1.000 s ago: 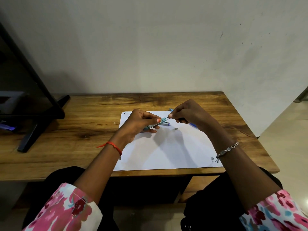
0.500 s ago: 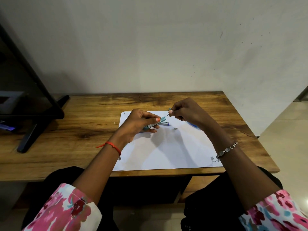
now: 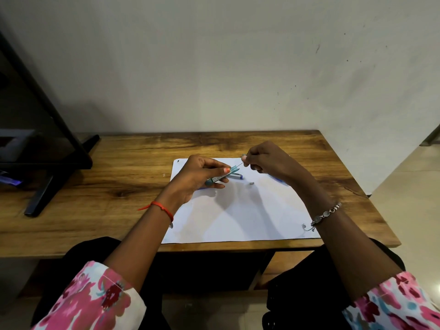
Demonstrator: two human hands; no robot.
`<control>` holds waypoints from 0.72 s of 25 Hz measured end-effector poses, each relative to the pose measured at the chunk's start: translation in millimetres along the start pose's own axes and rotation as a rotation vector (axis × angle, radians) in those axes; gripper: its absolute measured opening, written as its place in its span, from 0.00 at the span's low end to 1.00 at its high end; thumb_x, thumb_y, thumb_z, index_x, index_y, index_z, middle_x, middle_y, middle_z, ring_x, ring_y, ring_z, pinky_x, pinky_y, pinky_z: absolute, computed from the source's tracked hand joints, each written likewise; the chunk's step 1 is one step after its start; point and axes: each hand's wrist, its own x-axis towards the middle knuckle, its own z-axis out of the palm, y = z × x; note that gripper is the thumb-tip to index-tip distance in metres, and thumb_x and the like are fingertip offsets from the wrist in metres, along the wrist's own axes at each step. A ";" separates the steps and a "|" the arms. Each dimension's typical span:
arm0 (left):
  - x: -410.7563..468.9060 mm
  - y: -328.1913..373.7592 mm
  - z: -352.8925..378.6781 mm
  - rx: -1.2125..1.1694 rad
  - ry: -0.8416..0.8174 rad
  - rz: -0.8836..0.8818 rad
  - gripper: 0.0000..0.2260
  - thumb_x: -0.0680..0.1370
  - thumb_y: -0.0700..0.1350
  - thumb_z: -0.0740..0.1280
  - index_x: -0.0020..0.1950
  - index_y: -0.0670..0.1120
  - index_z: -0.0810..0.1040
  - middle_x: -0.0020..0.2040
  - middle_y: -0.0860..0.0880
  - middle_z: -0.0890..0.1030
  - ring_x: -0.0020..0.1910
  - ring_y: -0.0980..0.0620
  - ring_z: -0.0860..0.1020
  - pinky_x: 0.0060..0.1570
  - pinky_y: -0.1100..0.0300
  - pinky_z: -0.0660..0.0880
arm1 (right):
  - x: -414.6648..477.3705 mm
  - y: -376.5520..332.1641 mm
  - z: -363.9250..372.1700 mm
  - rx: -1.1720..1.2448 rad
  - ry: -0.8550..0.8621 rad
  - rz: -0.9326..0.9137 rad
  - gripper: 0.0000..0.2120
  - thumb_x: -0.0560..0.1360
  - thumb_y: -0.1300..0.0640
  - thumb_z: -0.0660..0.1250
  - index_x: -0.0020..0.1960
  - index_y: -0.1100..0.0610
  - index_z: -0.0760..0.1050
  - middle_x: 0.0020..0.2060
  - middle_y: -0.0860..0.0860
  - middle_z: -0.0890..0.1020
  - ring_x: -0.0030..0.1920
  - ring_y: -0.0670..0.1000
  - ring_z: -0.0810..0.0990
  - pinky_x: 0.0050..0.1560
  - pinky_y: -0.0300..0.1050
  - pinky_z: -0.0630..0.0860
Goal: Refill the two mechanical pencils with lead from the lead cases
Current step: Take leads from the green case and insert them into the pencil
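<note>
Two hands worked over white paper (image 3: 238, 210) mid-desk: left hand (image 3: 197, 175) gripped a teal lead case (image 3: 220, 176), right hand (image 3: 266, 159) pinched a thin lead (image 3: 239, 165); wooden desk (image 3: 95, 198) lay bare leftward.

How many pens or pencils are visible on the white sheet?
2: one beside the left hand at, a blue one largely under the right hand. Others may be hidden.

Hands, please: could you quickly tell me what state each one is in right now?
Left hand: closed around the teal lead case, held above the white paper.
Right hand: fingers pinched on a thin lead at the case's open end.
</note>
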 end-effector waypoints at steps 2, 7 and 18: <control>0.0 0.1 -0.3 -0.003 -0.002 0.003 0.07 0.72 0.35 0.69 0.49 0.37 0.81 0.39 0.48 0.83 0.33 0.55 0.83 0.36 0.62 0.81 | -1.4 -1.4 -1.3 -0.009 -0.001 -0.007 0.14 0.75 0.62 0.65 0.31 0.57 0.76 0.24 0.51 0.70 0.25 0.45 0.67 0.29 0.37 0.63; 2.9 -1.6 -1.1 -0.040 0.002 -0.030 0.08 0.73 0.35 0.68 0.51 0.36 0.79 0.39 0.47 0.83 0.32 0.57 0.82 0.36 0.61 0.81 | -3.5 -2.7 -7.0 -0.023 0.100 -0.011 0.09 0.74 0.62 0.66 0.40 0.68 0.78 0.26 0.54 0.72 0.23 0.41 0.67 0.27 0.31 0.65; 3.0 0.4 -4.7 -0.092 -0.078 -0.087 0.07 0.74 0.41 0.67 0.51 0.43 0.81 0.47 0.49 0.85 0.52 0.53 0.80 0.52 0.58 0.78 | -4.8 -4.1 -19.0 -0.099 0.201 -0.038 0.08 0.74 0.59 0.66 0.42 0.65 0.79 0.28 0.51 0.75 0.30 0.47 0.71 0.34 0.38 0.68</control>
